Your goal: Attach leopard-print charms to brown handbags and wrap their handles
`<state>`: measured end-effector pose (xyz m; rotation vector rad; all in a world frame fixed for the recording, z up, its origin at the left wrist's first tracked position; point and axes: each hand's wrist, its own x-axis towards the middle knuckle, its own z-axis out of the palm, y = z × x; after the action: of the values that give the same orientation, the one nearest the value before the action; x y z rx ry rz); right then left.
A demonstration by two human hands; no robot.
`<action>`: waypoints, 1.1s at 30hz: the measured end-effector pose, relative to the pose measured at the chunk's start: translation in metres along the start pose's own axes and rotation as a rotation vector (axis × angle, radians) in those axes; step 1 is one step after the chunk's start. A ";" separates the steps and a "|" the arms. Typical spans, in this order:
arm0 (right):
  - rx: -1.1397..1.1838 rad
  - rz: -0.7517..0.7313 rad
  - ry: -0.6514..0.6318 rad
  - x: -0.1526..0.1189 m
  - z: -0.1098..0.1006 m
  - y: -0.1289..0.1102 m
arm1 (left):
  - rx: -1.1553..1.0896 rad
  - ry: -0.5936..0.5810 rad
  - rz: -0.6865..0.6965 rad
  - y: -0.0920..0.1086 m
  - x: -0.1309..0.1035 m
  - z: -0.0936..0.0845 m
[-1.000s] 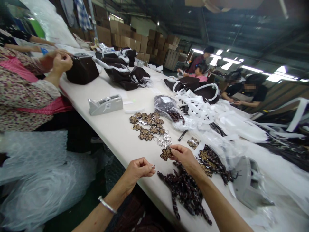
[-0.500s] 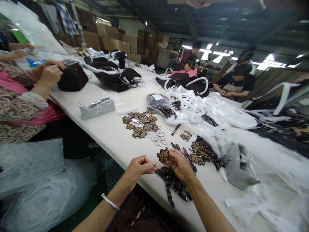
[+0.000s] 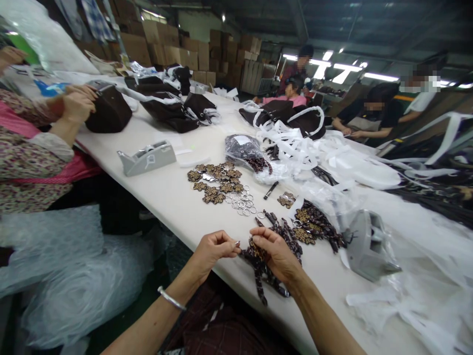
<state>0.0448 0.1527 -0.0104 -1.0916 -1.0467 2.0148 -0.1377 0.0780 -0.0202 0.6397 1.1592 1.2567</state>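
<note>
My left hand (image 3: 219,249) is closed in a pinch on a small shiny metal piece (image 3: 237,243), too small to make out fully. Just to its right, my right hand (image 3: 276,252) holds a leopard-print flower-shaped charm (image 3: 257,250), largely hidden behind the fingers. Under and around that hand lie dark patterned straps (image 3: 261,286) in a loose heap. Beyond the hands sit a pile of similar charms (image 3: 213,194) and a cluster of silver split rings (image 3: 242,202). More charms with straps (image 3: 305,234) are to the right.
Grey tape dispensers stand left (image 3: 148,157) and right (image 3: 371,246) on the white table (image 3: 166,207). A bagged bundle (image 3: 242,147), white strips (image 3: 288,148) and dark bags (image 3: 170,111) lie farther back. A co-worker's hands (image 3: 78,103) work at left; bubble wrap (image 3: 84,286) lies below.
The charm in my right hand has dropped lower and turned, now mostly behind the fingers. My left hand keeps its pinch. Another person has appeared at the far right.
</note>
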 end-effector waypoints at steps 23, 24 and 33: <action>-0.254 -0.127 -0.077 -0.024 0.017 -0.008 | 0.190 -0.052 0.099 -0.009 -0.001 0.006; -0.279 -0.131 -0.077 -0.025 0.018 -0.008 | 0.204 -0.051 0.108 -0.008 -0.002 0.006; -0.511 -0.207 0.014 -0.033 0.030 -0.010 | 0.380 0.033 0.230 0.007 -0.020 0.014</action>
<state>0.0355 0.1214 0.0216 -1.1821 -1.6499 1.6127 -0.1254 0.0639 -0.0031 1.0622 1.3972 1.2498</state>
